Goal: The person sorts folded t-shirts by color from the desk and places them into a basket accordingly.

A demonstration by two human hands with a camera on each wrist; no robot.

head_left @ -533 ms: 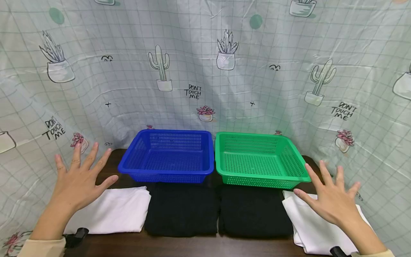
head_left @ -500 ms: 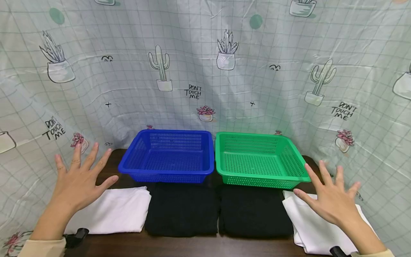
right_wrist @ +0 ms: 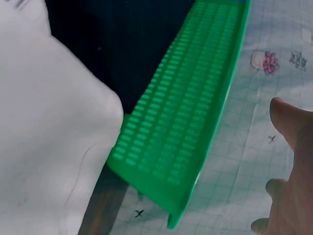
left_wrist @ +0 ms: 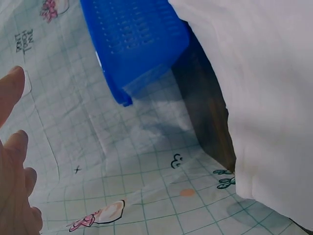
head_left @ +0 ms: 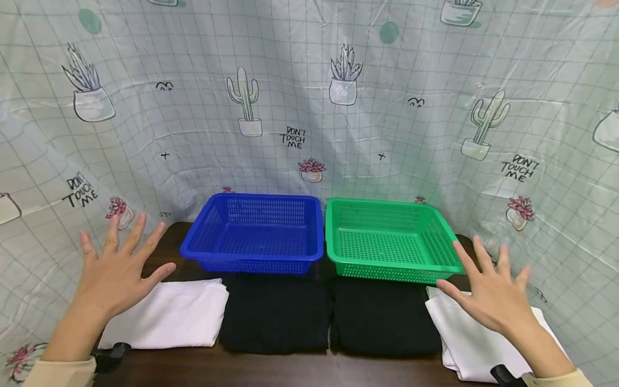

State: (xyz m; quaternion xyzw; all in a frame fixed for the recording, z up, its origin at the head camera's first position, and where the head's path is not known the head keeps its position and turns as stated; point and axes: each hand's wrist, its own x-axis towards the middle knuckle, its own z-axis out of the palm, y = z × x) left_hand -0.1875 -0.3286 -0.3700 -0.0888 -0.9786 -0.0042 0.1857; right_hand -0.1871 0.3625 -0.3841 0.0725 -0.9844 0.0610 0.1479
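Note:
My left hand (head_left: 113,277), fingers spread, hovers at the left above a folded white cloth (head_left: 169,317) and holds nothing. Over on the right, my right hand (head_left: 495,295) is spread the same way above another folded white cloth (head_left: 476,344). Between them two folded black cloths lie side by side, a left one (head_left: 275,317) and a right one (head_left: 387,320). Behind these stand a blue plastic basket (head_left: 251,266) and a green plastic basket (head_left: 391,271), with nothing inside either. In the wrist views, fingers show at the outer edges, apart from cloths and baskets.
A dark wooden table (head_left: 280,371) carries everything. A light grid-patterned curtain (head_left: 203,145) with printed cacti hangs behind and along both sides, close to the hands. Black straps (head_left: 113,357) sit at the wrists by the beige sleeves.
Both hands have shifted slightly to the left, the right one more, and remain spread. The head view has moved a little. Cloths and baskets stay where they were.

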